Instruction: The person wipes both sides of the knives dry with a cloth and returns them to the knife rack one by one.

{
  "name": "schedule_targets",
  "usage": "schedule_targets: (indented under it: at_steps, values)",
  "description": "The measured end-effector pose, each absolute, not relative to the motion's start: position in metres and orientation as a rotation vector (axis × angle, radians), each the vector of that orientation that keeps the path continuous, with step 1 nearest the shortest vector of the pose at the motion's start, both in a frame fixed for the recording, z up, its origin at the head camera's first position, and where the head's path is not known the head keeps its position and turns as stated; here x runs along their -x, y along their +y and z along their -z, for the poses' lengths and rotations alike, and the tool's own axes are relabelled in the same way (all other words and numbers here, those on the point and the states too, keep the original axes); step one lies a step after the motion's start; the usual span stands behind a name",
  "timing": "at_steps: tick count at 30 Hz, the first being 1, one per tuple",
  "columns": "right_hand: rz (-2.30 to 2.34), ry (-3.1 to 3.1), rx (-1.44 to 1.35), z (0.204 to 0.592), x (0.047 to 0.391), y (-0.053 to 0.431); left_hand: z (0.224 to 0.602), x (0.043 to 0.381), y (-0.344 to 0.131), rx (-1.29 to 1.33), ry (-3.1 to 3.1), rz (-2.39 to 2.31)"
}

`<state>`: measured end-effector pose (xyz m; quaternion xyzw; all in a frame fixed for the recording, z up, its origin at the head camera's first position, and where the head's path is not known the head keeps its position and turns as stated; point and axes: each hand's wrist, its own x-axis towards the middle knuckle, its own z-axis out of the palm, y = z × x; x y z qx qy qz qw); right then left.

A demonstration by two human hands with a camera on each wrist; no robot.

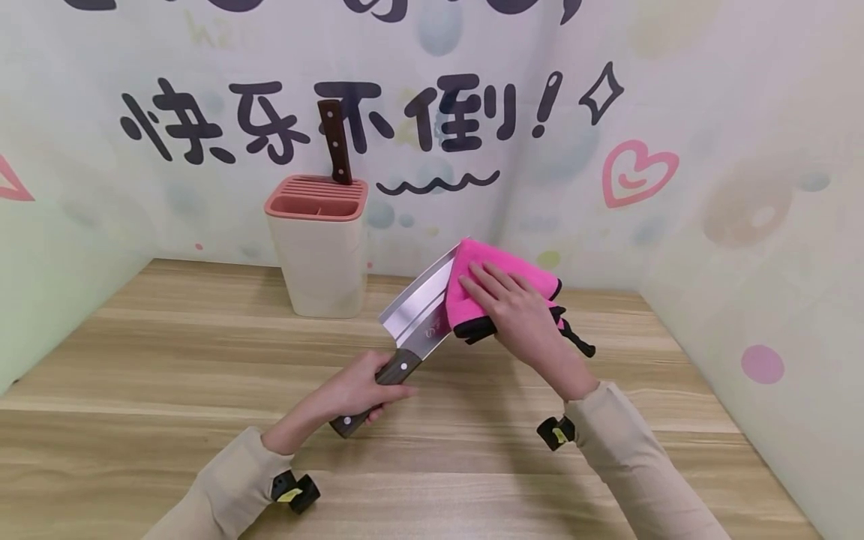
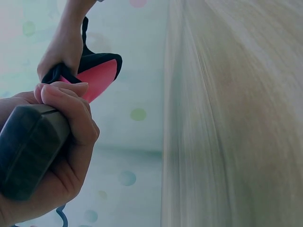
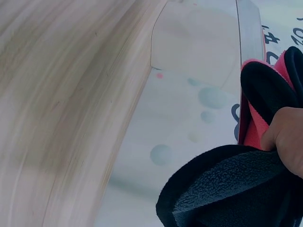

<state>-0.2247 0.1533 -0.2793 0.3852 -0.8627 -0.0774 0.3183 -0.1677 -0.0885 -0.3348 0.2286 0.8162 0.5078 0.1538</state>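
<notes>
My left hand (image 1: pixel 354 386) grips the dark wooden handle (image 1: pixel 398 367) of a cleaver, fingers wrapped round it. Its broad steel blade (image 1: pixel 421 307) is raised over the table and slants up to the right. Over the blade's far end lies a pink cloth (image 1: pixel 506 266) with black edging, folded about it. My right hand (image 1: pixel 523 319) holds this cloth against the blade, fingers on the upper face; in the right wrist view the thumb (image 3: pixel 289 137) is at the cloth's other side. The handle's butt (image 2: pixel 28 151) shows close up in the left wrist view.
A white knife block (image 1: pixel 320 262) with a slotted pink top stands at the back left of the wooden table (image 1: pixel 169 360). One brown-handled knife (image 1: pixel 335 142) is upright in it. A printed wall hanging (image 1: pixel 540 202) rises behind the table.
</notes>
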Motion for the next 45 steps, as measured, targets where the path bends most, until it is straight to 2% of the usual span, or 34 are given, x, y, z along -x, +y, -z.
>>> schedule_targets:
  at_steps: [21,45]
  values:
    - [0.117,-2.334,-0.894,0.283,0.228,0.165,0.333,0.166,-0.091,-0.638,2.31,-1.467]
    - [0.392,-2.204,-1.036,0.281,0.208,0.138,0.334,0.167,-0.089,-0.642,2.318,-1.462]
